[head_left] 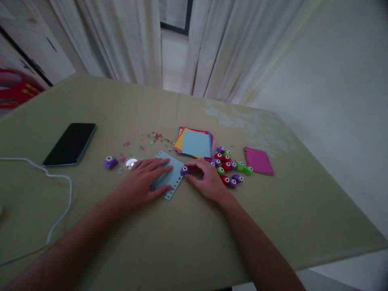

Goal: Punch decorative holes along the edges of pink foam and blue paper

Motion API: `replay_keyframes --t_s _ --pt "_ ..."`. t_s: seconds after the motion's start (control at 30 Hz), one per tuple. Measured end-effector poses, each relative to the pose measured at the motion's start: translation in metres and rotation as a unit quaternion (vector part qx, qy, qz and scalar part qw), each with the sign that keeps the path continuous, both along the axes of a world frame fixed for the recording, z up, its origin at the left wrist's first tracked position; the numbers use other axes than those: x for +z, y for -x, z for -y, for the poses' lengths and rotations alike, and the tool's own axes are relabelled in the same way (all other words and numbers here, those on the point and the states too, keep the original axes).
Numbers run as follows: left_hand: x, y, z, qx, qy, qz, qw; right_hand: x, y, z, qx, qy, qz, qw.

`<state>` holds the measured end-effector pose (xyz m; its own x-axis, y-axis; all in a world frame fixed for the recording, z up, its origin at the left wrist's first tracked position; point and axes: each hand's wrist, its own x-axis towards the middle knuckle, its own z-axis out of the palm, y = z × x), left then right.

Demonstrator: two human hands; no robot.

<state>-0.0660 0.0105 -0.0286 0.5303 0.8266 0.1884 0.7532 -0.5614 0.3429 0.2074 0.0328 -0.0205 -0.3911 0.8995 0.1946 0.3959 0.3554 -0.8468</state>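
My left hand [148,178] lies with fingers spread on a light blue paper card [173,178], whose near right edge has a row of small punched holes. At that card's right edge, my right hand [209,180] pinches a small purple paper punch [184,170] with an eye on top between thumb and fingers. Just right of this hand is a cluster of similar red, green and purple punches [226,166]. Another purple punch [110,162] sits alone to the left of my left hand. How far the card reaches under my left palm is hidden.
Coloured cards [196,144] are stacked behind my hands. A magenta card [259,161] with punched edges lies at right. Tiny paper bits [156,136] are scattered behind my left hand. A dark tablet [71,144] and a white cable [70,190] lie at left.
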Motion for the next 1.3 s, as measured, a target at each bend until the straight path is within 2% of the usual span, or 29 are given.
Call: replay_keyframes --t_s 0.83,1.3 --pt "-0.0016 -0.0005 -0.0005 0.016 0.029 0.02 0.999 0.0011 0.0005 0.0004 0.003 0.008 0.0 1.0" --pt "-0.0023 -0.0015 -0.0003 0.013 0.011 0.011 1.0 0.0 0.0031 0.0025 -0.016 -0.008 -0.003 1.0"
